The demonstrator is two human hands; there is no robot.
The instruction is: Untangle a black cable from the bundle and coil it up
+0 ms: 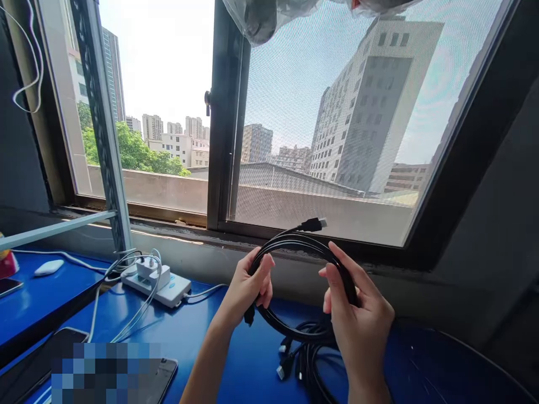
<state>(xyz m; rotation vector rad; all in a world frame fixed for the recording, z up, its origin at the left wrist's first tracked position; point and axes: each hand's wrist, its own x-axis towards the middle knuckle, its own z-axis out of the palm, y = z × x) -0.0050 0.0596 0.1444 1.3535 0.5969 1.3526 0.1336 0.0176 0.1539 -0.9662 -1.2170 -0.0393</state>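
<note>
A coiled black cable [295, 242] is held up above the blue table, with my two hands on opposite sides of the loop. My left hand [252, 278] is closed round its left side, thumb on top. On the right side, my right hand [357, 308] grips the coil between thumb and fingers. One end of the cable, a black plug with a metal tip [314, 224], sticks out above the loop and points right. Another black end [249, 315] hangs under my left hand. Below lie more black cables [314, 365] with plugs, partly hidden by my right hand.
A white power strip [168, 285] with chargers and white cords stands on the blue table [202, 331]. Phones [168, 373] lie at the front left, and a white mouse [49, 267] farther back. A metal shelf post [103, 129] rises before the window [223, 168].
</note>
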